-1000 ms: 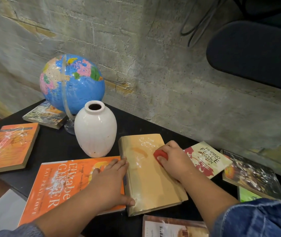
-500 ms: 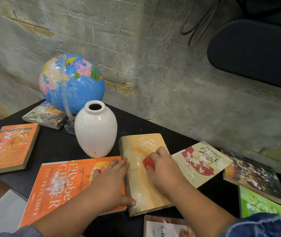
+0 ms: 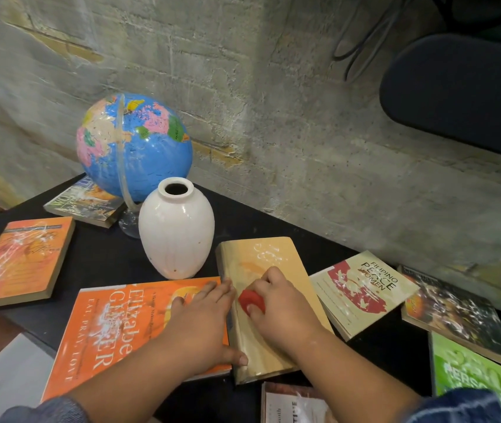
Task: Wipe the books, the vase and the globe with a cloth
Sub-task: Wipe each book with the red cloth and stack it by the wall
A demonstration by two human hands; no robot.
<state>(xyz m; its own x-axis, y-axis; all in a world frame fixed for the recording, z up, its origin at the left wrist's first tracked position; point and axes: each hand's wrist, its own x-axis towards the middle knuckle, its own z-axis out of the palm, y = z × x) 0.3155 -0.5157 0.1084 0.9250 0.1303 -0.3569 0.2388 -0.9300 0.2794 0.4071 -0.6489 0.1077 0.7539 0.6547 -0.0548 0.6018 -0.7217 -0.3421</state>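
Black surface (image 3: pixel 105 257) against a grey wall: globe (image 3: pixel 134 145) at back, vase (image 3: pixel 176 230) before it, books around. Your right hand (image 3: pixel 279 306) grips a red cloth (image 3: pixel 250 300) on the tan book (image 3: pixel 270 288); your left hand (image 3: pixel 203 325) lies open, flat at its spine.

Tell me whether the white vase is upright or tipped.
Upright: the vase stands on its base on the black table, mouth facing up.
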